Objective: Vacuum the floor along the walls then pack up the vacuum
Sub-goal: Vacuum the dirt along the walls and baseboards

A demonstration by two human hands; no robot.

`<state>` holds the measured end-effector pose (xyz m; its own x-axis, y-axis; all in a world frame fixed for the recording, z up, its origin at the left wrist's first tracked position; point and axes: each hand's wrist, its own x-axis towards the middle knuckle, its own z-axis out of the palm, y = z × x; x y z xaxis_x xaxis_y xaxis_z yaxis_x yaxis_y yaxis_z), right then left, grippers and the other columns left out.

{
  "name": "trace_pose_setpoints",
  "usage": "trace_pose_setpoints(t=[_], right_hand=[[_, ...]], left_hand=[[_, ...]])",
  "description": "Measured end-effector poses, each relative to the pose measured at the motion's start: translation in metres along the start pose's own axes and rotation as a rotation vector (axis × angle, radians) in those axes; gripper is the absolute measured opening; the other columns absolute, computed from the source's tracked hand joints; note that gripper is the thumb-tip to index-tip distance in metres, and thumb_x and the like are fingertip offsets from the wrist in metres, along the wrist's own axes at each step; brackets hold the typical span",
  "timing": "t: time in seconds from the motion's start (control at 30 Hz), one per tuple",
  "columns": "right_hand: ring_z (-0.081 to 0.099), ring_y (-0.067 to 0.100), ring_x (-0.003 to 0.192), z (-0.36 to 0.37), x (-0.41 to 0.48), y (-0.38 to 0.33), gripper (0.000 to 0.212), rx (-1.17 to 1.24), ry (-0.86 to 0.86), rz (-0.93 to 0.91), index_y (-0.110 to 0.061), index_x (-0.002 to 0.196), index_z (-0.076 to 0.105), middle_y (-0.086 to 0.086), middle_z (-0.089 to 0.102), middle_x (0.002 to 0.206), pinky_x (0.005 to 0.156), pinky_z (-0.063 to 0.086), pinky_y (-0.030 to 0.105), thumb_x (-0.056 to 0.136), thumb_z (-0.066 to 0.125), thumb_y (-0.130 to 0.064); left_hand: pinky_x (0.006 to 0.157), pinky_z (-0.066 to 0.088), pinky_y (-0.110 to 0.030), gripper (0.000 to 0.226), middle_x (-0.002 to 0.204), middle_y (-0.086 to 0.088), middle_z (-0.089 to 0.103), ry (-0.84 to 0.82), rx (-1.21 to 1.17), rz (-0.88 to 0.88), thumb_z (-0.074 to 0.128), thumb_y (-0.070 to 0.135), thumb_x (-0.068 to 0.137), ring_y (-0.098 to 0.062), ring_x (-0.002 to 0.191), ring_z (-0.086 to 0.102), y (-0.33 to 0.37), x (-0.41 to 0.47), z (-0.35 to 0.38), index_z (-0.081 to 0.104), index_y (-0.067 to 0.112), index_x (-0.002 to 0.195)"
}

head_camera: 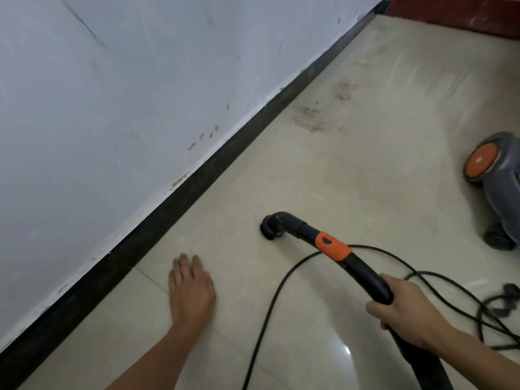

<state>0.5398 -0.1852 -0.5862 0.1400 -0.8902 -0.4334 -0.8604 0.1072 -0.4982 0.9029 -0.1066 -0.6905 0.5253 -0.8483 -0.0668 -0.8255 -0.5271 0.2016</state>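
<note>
Head view showed vacuuming unfinished: the right hand (405,308) gripped the hose handle (363,273), nozzle (271,228) on the floor (365,170) near the baseboard (197,178), left hand (191,291) flat with straight fingers. Debris (318,119) remained ahead; the vacuum body (498,181) looked unpacked.

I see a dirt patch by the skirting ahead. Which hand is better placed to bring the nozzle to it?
The right hand: it grips the hose handle behind the nozzle. The left hand lies flat on the floor.
</note>
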Motion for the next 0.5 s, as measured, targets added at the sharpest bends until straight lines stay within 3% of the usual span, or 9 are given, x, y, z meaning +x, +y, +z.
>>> trace_pose_setpoints(t=[0.07, 0.17, 0.27, 0.4, 0.5], right_hand=[[0.065, 0.008, 0.048, 0.015, 0.0, -0.011, 0.019, -0.061, 0.044, -0.013, -0.023, 0.08, 0.056, -0.001, 0.067, 0.056, 0.054, 0.056, 0.035, 0.068, 0.068, -0.033], [0.067, 0.019, 0.064, 0.027, 0.016, -0.04, 0.019, -0.058, 0.168, 0.02, -0.022, 0.083, 0.055, -0.001, 0.068, 0.064, 0.065, 0.055, 0.036, 0.073, 0.066, -0.034], [0.068, 0.023, 0.071, 0.037, 0.025, -0.065, 0.02, -0.027, 0.141, -0.026, -0.025, 0.088, 0.056, 0.0, 0.069, 0.074, 0.07, 0.055, 0.035, 0.072, 0.065, -0.034], [0.066, 0.015, 0.059, 0.04, 0.013, -0.055, 0.02, -0.143, -0.001, -0.107, -0.026, 0.08, 0.053, -0.002, 0.066, 0.065, 0.06, 0.055, 0.034, 0.068, 0.064, -0.037], [0.065, 0.01, 0.049, 0.013, 0.008, -0.018, 0.017, -0.075, 0.13, 0.014, -0.024, 0.079, 0.056, -0.001, 0.066, 0.057, 0.057, 0.056, 0.036, 0.071, 0.07, -0.029]], left_hand=[[0.113, 0.028, -0.052, 0.06, 0.143, -0.033, 0.039, 0.0, 0.008, 0.023, 0.02, 0.026, 0.094, -0.045, 0.135, 0.035, 0.0, -0.006, 0.0, 0.045, -0.007, 0.137], [0.111, 0.031, -0.054, 0.064, 0.141, -0.034, 0.041, -0.003, -0.004, 0.05, 0.015, 0.028, 0.093, -0.046, 0.132, 0.038, 0.001, -0.012, 0.0, 0.047, -0.008, 0.135], [0.115, 0.022, -0.049, 0.065, 0.149, -0.029, 0.032, -0.021, 0.029, 0.071, 0.012, 0.031, 0.094, -0.042, 0.14, 0.029, -0.002, -0.013, 0.001, 0.038, -0.003, 0.143], [0.12, 0.01, -0.041, 0.057, 0.159, -0.018, 0.013, -0.069, 0.051, 0.073, 0.015, 0.035, 0.101, -0.031, 0.147, 0.009, -0.013, -0.009, 0.005, 0.019, 0.009, 0.152], [0.118, 0.011, -0.041, 0.065, 0.158, -0.019, 0.018, -0.072, 0.052, 0.082, 0.01, 0.037, 0.095, -0.032, 0.146, 0.014, -0.014, -0.009, 0.001, 0.025, 0.008, 0.151]])
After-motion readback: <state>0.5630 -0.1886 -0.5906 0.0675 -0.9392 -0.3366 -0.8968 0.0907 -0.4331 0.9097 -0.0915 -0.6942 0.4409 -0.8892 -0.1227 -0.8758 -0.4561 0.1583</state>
